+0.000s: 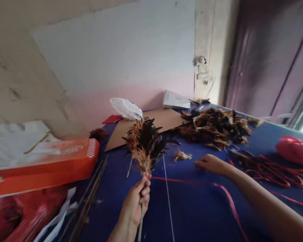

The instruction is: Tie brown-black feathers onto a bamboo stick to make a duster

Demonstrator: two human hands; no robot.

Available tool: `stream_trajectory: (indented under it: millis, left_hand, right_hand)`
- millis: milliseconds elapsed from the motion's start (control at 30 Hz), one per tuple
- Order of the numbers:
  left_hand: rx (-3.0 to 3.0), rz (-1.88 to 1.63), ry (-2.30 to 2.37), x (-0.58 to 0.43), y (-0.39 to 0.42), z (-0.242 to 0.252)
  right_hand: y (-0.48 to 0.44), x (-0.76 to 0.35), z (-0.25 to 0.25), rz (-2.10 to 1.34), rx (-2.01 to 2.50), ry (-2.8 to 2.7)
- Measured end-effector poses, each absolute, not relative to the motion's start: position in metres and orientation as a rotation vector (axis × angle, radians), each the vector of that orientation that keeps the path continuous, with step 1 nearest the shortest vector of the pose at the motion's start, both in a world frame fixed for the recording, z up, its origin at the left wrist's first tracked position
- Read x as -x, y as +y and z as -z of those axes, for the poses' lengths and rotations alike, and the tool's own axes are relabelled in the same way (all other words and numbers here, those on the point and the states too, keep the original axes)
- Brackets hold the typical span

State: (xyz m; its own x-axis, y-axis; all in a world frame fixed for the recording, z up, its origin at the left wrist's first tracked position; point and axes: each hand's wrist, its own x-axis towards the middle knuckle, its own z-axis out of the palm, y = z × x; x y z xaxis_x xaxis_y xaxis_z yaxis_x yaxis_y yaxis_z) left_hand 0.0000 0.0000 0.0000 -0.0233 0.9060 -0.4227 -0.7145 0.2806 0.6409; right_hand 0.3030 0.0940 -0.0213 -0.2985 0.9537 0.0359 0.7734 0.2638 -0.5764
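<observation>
Left hand (136, 200), lower centre: fingers closed round stick (141, 220); feather bundle (146, 143) mid-frame. Right hand (213, 164), right of centre: fingers curled, can't tell if holding anything. Slack in red ribbon (228, 193) could loosen bundle.

A feather duster (148, 144) is being gripped by its stick (141, 223) in the left hand (135, 201), pink ribbon (229, 197) is being trailed from it, and the right hand (210, 164) is being held near loose feathers (183, 156).

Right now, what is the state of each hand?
Left hand: closed around the feathered stick.
Right hand: curled near a feather tuft; whether it holds anything cannot be told.
</observation>
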Motion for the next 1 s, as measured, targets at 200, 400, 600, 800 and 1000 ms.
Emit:
stream_trajectory:
  millis: [200, 400, 600, 800, 1000]
  left_hand:
    - [-0.253, -1.331, 0.860, 0.006, 0.004, 0.003]
    - [-0.213, -1.365, 0.850, 0.012, 0.006, 0.003]
    - [-0.144, -1.379, 0.876, 0.012, 0.010, 0.003]
    - [-0.127, -1.382, 0.904, 0.013, 0.014, 0.009]
    - [-0.130, -1.369, 0.887, 0.016, 0.014, 0.014]
  right_hand:
    - [0.116, -0.325, 0.018, -0.494, 1.773, -1.867]
    - [0.153, -0.338, 0.015, -0.199, 1.928, -1.677]
    - [0.189, -0.339, -0.015, 0.106, 2.012, -1.489]
    - [0.223, -0.336, -0.031, 0.266, 2.029, -1.595]
    - [0.229, -0.331, -0.021, 0.200, 2.041, -1.760]
